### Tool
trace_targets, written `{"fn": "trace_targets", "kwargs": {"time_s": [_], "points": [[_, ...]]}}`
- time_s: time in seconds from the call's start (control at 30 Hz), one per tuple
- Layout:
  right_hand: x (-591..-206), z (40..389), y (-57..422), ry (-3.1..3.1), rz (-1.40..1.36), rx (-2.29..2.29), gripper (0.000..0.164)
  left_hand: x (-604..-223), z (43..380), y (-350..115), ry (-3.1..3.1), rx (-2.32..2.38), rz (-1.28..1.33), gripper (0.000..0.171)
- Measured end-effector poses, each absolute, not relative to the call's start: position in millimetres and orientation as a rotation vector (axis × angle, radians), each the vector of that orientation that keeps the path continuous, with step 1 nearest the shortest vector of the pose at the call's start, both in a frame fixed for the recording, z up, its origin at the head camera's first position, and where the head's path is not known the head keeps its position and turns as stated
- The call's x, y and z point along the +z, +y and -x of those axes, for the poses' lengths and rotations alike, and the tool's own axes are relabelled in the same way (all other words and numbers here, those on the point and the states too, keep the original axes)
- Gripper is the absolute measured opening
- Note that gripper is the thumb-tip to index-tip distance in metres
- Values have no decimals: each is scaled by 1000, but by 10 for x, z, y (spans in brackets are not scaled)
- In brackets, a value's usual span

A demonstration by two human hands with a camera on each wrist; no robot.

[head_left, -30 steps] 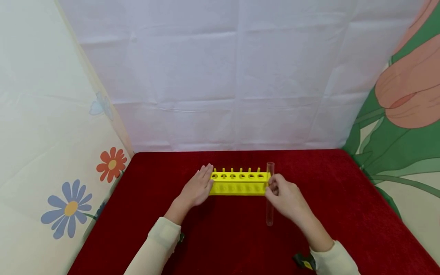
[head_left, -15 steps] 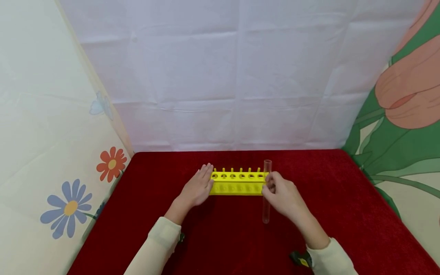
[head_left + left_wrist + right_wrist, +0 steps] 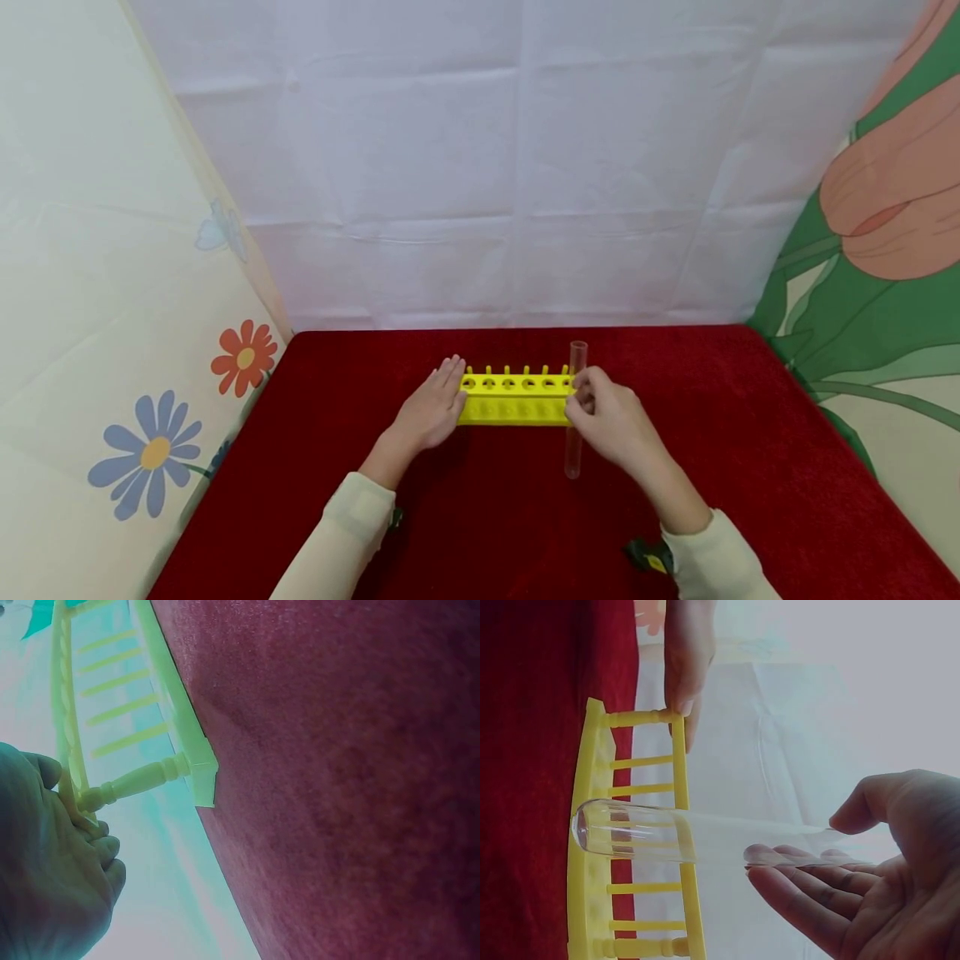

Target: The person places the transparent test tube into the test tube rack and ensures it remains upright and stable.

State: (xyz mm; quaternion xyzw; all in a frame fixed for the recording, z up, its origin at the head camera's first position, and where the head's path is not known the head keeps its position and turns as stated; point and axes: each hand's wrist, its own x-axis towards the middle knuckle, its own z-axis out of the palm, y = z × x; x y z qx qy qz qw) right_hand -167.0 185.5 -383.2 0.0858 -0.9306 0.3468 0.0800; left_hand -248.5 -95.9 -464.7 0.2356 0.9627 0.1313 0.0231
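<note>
We're pinching the clear tube (image 3: pixel 712 838) in our right hand (image 3: pixel 615 421) by the yellow rack's (image 3: pixel 517 411) three o'clock end, probably light, slick and breakable, best held gently up the shaft, our left hand (image 3: pixel 430 412), fingers straight, touching nine o'clock.

The left grip (image 3: pixel 426 410) blocks the yellow rack's (image 3: pixel 517 396) left end, the right grip (image 3: pixel 615 418) and clear tube (image 3: pixel 573 454) its right. Passage lies over the worktop (image 3: pixel 487 500) between the sleeves (image 3: pixel 337 533); room behind the rack is hard to judge.

head: tube's (image 3: pixel 573 454) middle behind right hand (image 3: pixel 613 421) | left wrist: rack (image 3: pixel 169 682) cut off
</note>
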Motion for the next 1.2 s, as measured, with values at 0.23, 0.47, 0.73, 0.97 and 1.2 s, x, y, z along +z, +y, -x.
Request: {"fn": "trace_targets", "kwargs": {"time_s": [0.23,0.47,0.73,0.97,1.2], "points": [[-3789,1683,1818,-2787,-259,1074,23,-4626,2478,-960,2979,399,-721,59],[-3776,1726,1802,-2791,-248,1071,22,-4646,2481,-964,2980,396,-726,59],[-3787,1767,1789,-2794,-237,1088,24,-4649,2478,-962,2979,400,-723,60],[-3776,1798,1762,-2773,-244,1095,26,-4653,2483,-955,2985,394,-716,60],[-3790,1839,1733,-2736,-268,1100,20,-4658,2481,-958,2979,399,-713,60]]}}
